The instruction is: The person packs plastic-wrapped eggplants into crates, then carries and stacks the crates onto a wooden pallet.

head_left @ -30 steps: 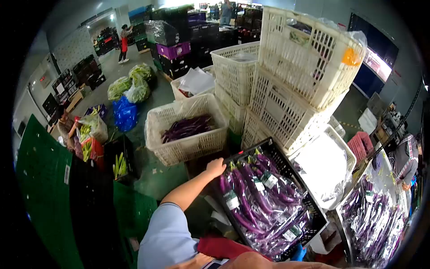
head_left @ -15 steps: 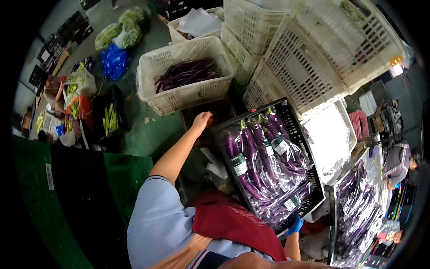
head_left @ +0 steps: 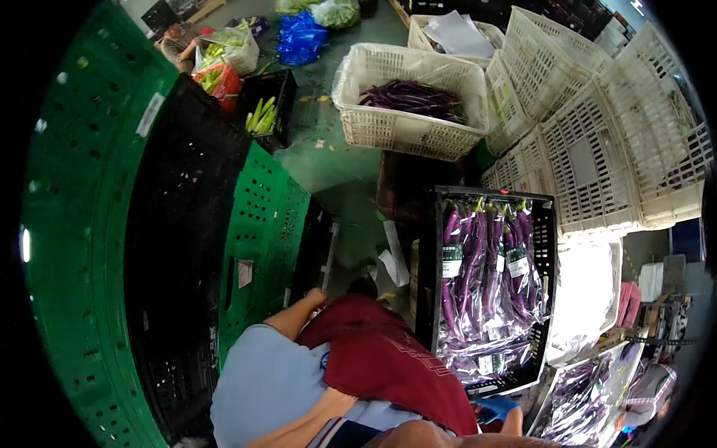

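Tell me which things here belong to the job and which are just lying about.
Probably the job:
black crate, right beside the gloved right hand
bagged eggplants inside it
perhaps the loose eggplants in the white crate

Apparently lying about:
blue plastic bag
white strip
long green vegetables

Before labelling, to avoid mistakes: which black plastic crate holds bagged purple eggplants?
The black perforated plastic crate nearest the blue-gloved right hand; the black crate farther off holds green vegetables.
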